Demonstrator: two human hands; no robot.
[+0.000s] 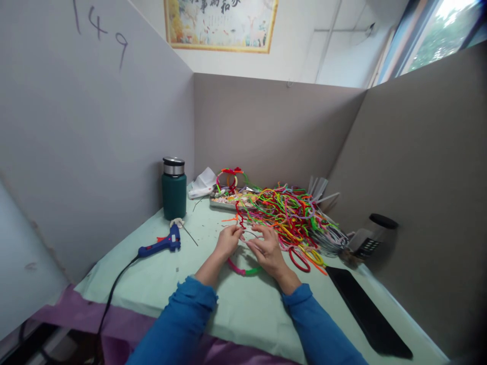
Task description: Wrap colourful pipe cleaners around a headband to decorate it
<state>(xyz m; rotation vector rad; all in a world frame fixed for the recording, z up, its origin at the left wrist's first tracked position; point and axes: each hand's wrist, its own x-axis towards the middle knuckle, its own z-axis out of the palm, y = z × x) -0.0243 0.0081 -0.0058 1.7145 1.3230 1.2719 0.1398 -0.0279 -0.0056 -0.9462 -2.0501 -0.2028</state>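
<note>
A thin hoop, like a headband (238,269), is between my two hands; its near side is wrapped in fuzzy pink and green, and a thin dark stretch shows at the far side. My left hand (229,240) is closed in a pinch on the far part of the hoop. With bent fingers and thumb, my right hand (265,247) grips the same part from the right. A wavy red pipe cleaner (241,217) rises just beyond my left fingertips; whether it is attached to the hoop I cannot tell. My fingers hide the exact grip.
A heap of coloured pipe cleaners (289,208) lies beyond my right hand, with red-handled scissors (299,260) near it. Behind stands a metal tray (224,205) of small pieces. A blue glue gun (160,247), green bottle (174,195), black slab (367,309) and clear jar (367,238) flank the workspace.
</note>
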